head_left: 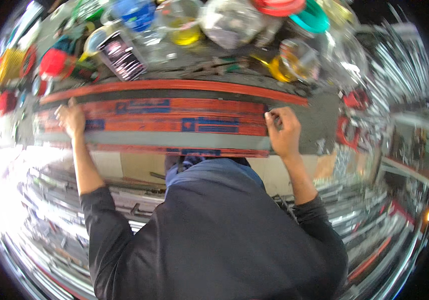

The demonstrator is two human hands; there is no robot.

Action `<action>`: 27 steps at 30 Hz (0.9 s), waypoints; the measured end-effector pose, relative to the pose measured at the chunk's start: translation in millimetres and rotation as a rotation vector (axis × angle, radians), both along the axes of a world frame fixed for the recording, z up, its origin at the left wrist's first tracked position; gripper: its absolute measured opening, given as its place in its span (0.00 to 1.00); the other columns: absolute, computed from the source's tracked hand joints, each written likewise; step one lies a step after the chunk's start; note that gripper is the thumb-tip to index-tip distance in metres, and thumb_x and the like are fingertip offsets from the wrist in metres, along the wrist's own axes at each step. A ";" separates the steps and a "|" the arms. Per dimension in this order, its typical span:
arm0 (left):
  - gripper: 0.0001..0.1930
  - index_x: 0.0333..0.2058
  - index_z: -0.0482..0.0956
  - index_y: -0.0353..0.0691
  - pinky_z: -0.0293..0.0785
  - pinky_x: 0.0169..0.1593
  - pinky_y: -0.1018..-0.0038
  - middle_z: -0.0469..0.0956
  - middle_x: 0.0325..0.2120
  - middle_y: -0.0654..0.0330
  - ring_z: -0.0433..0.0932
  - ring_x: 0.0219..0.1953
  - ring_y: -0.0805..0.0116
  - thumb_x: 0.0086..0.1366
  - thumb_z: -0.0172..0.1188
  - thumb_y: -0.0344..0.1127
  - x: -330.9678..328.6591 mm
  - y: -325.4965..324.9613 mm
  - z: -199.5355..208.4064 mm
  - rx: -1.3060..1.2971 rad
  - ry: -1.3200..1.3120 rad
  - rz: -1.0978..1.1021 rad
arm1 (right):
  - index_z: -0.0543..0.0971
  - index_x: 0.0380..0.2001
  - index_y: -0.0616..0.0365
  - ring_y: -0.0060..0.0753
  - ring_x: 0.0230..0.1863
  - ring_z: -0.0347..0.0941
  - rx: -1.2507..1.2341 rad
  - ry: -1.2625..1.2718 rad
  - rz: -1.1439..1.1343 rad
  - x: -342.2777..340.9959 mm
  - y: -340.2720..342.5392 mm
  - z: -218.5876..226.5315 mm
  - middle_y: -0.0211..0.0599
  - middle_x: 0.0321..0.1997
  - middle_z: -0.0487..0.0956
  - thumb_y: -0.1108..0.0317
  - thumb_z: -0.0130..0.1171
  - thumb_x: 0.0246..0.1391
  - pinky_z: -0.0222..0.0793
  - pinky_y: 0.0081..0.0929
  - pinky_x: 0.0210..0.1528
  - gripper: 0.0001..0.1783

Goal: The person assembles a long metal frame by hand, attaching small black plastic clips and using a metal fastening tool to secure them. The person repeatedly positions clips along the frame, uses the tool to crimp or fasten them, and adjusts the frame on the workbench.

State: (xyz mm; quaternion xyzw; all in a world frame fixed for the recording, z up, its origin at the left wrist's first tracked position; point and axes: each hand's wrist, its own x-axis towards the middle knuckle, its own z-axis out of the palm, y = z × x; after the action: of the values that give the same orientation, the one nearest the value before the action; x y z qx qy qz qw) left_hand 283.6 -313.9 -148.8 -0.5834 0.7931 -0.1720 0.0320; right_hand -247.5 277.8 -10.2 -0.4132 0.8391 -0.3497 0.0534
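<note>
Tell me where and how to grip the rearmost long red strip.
Likely the right end of the red strip, with the right hand coming from the right: it is long and narrow, and that end reaches past the blue-marked red bars in front.

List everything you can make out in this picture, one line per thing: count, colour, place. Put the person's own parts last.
Long flat red strips with blue patches: several, red and blue, bench front
Long narrow plain strip: one, red, behind those
Flat rectangular phone: one, dark-screened, rear left
Clear plastic containers with yellow contents: two, clear and yellow, rear middle and rear right
Round plastic piece: one, teal, back right
Slim metal lengths: many, silvery, far right and below bench
Worn workbench: one, grey, across the middle
Other clutter: too blurred to count
Left hand: one, bare, at strips' left end
Right hand: one, bare, at strips' right end
Long sleeves: two, dark, lower left and right
</note>
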 end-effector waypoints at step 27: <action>0.62 0.85 0.55 0.38 0.39 0.86 0.43 0.49 0.86 0.38 0.46 0.88 0.39 0.75 0.26 0.89 0.2 18.3 17.8 0.072 0.403 0.420 | 0.84 0.46 0.63 0.24 0.27 0.80 -0.360 -1.311 -0.785 147.8 66.4 -45.6 0.38 0.38 0.86 0.48 0.76 0.71 0.77 0.24 0.27 0.24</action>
State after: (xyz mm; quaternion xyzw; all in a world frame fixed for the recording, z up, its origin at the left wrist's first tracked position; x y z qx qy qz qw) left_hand 283.8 -295.5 -131.0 -0.7556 0.6511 -0.0139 -0.0704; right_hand -99.7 344.2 -55.8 0.2020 0.6515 -0.6462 0.3423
